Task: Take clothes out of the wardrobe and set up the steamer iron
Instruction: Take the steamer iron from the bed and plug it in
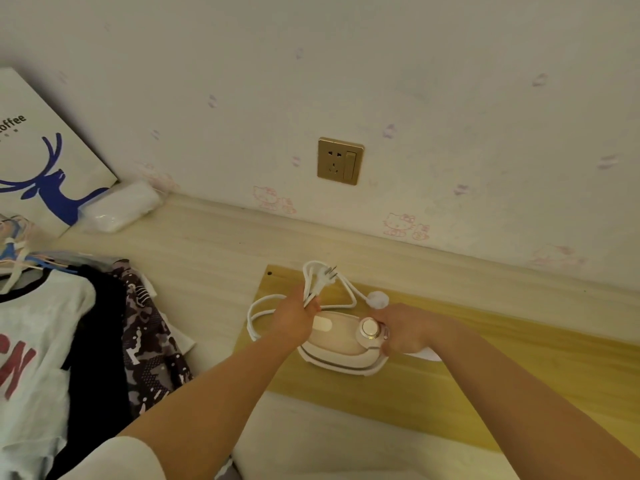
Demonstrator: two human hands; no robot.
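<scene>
White plug pinched with bunched cord in left hand, prongs tilted up toward socket straight above (right hand gripping iron on board's far-left corner).

The iron sits on a board near the wall, with the socket on the wall above and behind it. The left hand holds the cord and plug just left of the iron; the right hand rests at the iron's right end, beside its knob. Far to the left lie 3 garments side by side on hangers. Behind them a bag leans on the wall, with a packet to its right.
</scene>
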